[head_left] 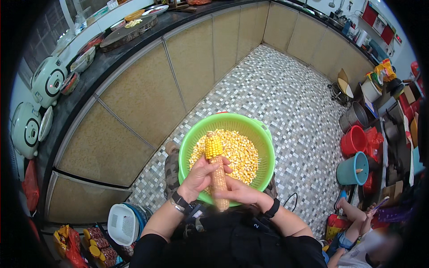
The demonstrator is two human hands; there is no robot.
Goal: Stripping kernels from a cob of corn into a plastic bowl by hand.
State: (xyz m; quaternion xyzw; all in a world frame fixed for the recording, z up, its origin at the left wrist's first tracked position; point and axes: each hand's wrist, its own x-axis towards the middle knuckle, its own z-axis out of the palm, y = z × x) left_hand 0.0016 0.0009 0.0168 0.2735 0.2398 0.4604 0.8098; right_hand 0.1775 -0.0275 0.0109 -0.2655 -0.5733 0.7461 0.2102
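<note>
A long corn cob (218, 178) stands upright over a green colander basin (266, 147). Yellow kernels cover only its far end; the rest is bare and pale. My left hand (196, 177) is closed around the middle of the cob, thumb across it just below the kernels. From the right, my right hand (241, 191) grips the cob lower down, its thumb lying over the bare part. Some of its fingers are hidden behind the cob. Loose corn kernels (239, 154) lie in a thick layer inside the basin, which sits between my legs.
Cabinets (129, 111) under a dark counter run along the left, with rice cookers (49, 82) on top. A white basket (123, 225) stands at lower left. On the right are a red bucket (353, 139), a teal bucket (352, 169) and a seated person (357, 250).
</note>
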